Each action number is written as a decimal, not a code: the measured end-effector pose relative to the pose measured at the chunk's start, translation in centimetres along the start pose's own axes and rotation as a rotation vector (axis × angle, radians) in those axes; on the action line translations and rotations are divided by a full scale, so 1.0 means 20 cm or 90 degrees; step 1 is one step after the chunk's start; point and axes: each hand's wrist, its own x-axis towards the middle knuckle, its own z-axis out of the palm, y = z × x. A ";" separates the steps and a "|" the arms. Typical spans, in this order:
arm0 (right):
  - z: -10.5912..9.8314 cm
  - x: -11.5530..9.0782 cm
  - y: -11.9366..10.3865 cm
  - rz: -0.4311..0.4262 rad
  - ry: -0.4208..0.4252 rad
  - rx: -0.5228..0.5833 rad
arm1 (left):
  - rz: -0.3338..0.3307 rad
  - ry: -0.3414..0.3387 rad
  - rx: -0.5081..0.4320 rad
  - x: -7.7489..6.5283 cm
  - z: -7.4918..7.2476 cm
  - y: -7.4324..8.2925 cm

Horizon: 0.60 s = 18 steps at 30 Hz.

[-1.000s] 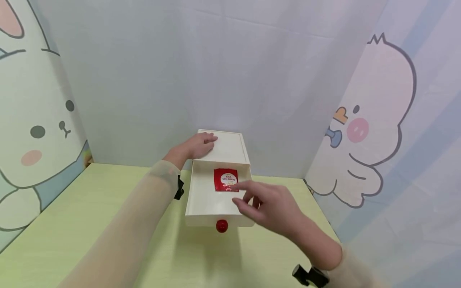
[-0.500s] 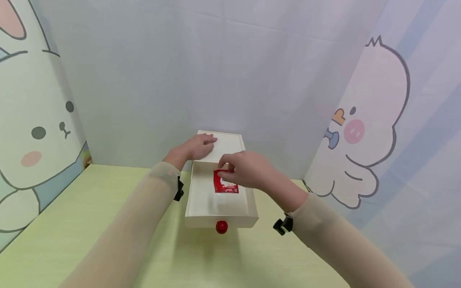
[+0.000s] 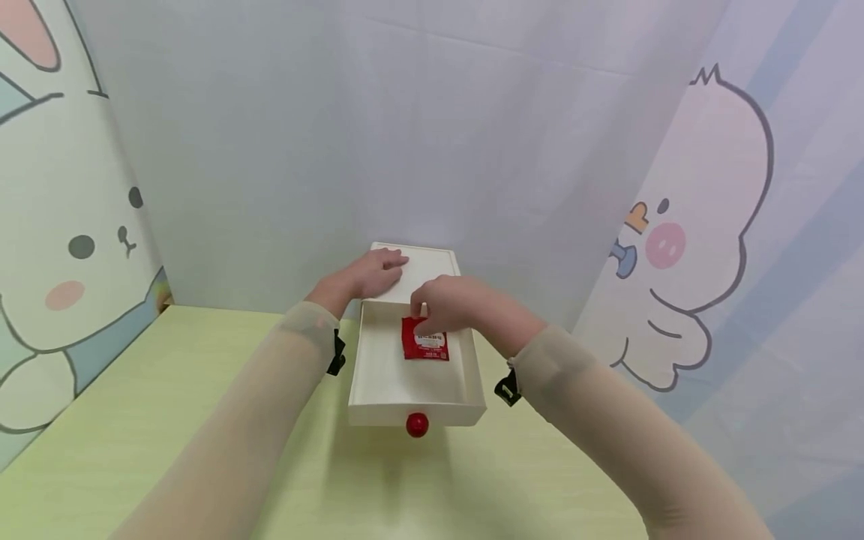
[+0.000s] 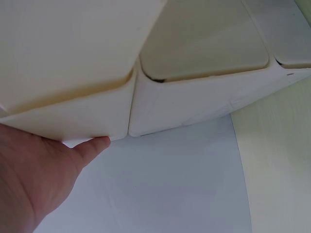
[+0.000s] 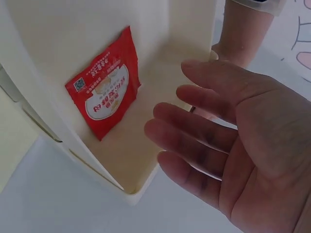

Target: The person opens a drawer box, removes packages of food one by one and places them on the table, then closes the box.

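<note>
Far to the left of my hands there is a rabbit drawing (image 3: 54, 172). My left hand (image 3: 373, 275) rests on the top of the white box (image 3: 432, 264), with the fingers laid on it and gripping nothing; I suppose this keeps the box steady, because its drawer (image 3: 385, 386) is pulled out toward me, over the counter (image 3: 202, 352). The red packet (image 3: 427, 351) lies inside this drawer, printed side up, nearer to me than my left hand and a little to its right, just below the fingers of my right hand. Nearer to me than both hands is the red knob (image 3: 417, 425), which neither hand touches. My right hand (image 3: 451, 301) is apart from the left one, its fingers loosely bent and holding nothing; probably it is above the packet because the drawer gives access from there. Far to its right is a bird drawing (image 3: 715, 172)
</note>
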 end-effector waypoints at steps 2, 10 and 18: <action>0.02 0.02 -0.01 0.014 -0.026 -0.008 | -0.001 -0.002 0.002 0.00 0.00 0.00; 0.08 0.05 -0.05 0.049 -0.077 -0.046 | 0.007 -0.010 0.015 0.00 -0.01 0.00; 0.12 0.07 -0.08 0.071 -0.093 -0.116 | -0.003 -0.004 0.016 0.01 -0.01 -0.01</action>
